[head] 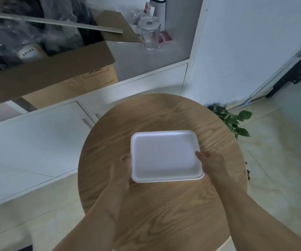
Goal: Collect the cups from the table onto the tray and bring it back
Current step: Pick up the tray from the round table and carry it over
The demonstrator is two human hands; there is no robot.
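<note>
At the tray's two short edges, the left hand point(121, 168) and right hand point(212, 164) each have a closed grip on the white tray point(165, 156), which carries nothing, over the middle of the round wooden desk point(164, 211). Bare wood lies open all around the tray to the desk's rim. Behind, the cardboard box point(59, 69) bears blurred print I cannot read, and a glass mug point(149, 36) stands on the shelf point(164, 57).

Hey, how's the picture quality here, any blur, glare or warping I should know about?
Head view: dim, flat light with no strong glare; the white tray and both hands are fairly sharp, the cardboard box and glass jug are soft, and wide-angle warping bends the cabinet edges.
</note>
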